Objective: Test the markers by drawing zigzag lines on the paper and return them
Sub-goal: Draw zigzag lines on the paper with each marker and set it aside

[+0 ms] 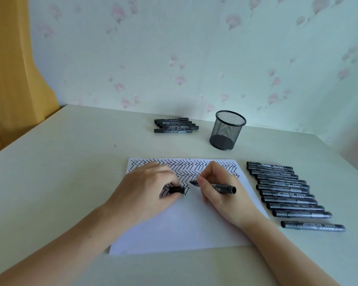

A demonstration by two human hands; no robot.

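**Head view: marker uncapped, tip poised over the sheet**

Head view, looking down at your two hands on the paper [184,223]. Your right hand [219,188] pinches an uncapped marker [213,185] low on the barrel, tip aimed toward 9 o'clock, just beside the last zigzag; whether it touches the sheet is hard to tell. Your left hand [145,188] curls round the cap [177,189] and rests on the paper, likely to pin the sheet and keep the cap ready for closing.

Zigzag lines [186,168] fill the top of the sheet; a short row runs under your left hand. The lower half is blank.

At 3 o'clock of the paper, a row of markers [285,193] lies side by side, capped, within right-hand reach. At 12 o'clock, a smaller bunch of markers [175,125] sits near the wall, with a mesh cup [227,131] beside it at 1 o'clock, well apart from your hands. Which pile is tested is not clear.
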